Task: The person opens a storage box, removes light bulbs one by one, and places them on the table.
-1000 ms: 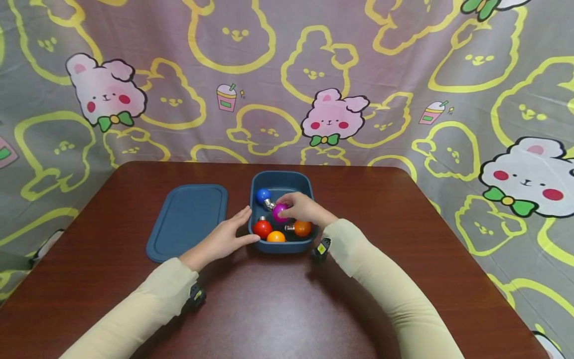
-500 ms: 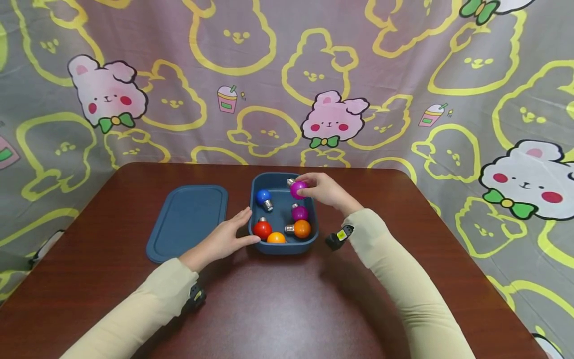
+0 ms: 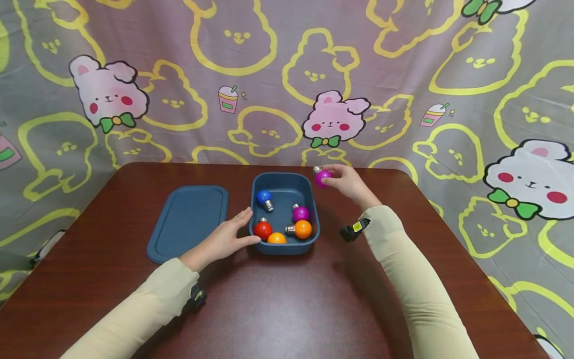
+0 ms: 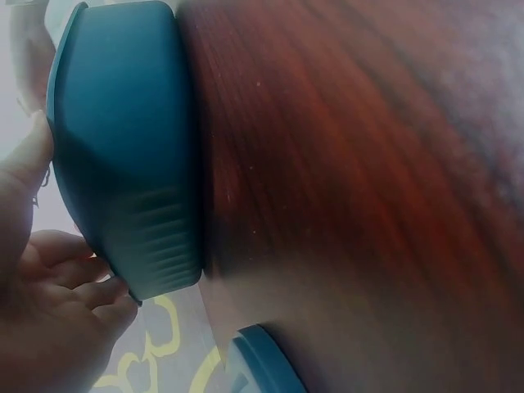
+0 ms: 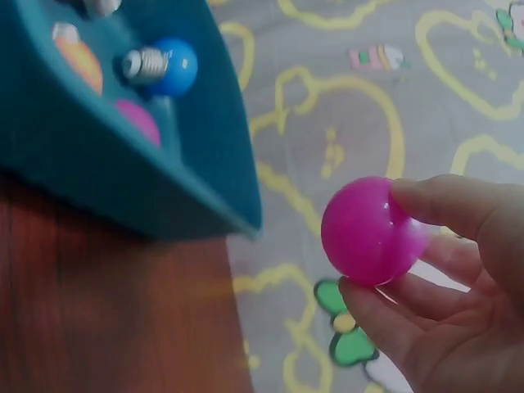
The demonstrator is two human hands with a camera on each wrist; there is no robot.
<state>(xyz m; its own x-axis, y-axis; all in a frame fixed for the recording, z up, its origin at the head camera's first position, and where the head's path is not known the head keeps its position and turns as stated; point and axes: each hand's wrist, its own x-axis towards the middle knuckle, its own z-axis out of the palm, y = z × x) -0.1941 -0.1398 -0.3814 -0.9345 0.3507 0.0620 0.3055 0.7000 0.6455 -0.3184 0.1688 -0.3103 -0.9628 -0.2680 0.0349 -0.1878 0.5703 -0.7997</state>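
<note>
My right hand [image 3: 350,183] pinches a magenta light bulb [image 3: 323,178] by its round globe, metal base tilted up and to the left. It is held in the air just right of the blue box [image 3: 282,249]. In the right wrist view the thumb and fingers grip the magenta globe [image 5: 368,233]. My left hand [image 3: 219,244] rests with fingers and thumb spread against the box's left side and near corner. Inside the box lie a blue bulb [image 3: 264,198], a purple bulb [image 3: 301,213], a red bulb [image 3: 262,230], an orange bulb [image 3: 303,229] and a yellow-orange bulb [image 3: 276,239].
A flat blue lid [image 3: 190,219] lies on the brown table [image 3: 287,304] left of the box. Behind the table's far edge hangs a patterned curtain [image 3: 269,75]. The box's outer wall [image 4: 123,123] fills much of the left wrist view.
My right hand has lifted the magenta bulb out of the box and carried it right and away, past the rim. The blue bulb's base has swung downward. My left hand has stayed put.
</note>
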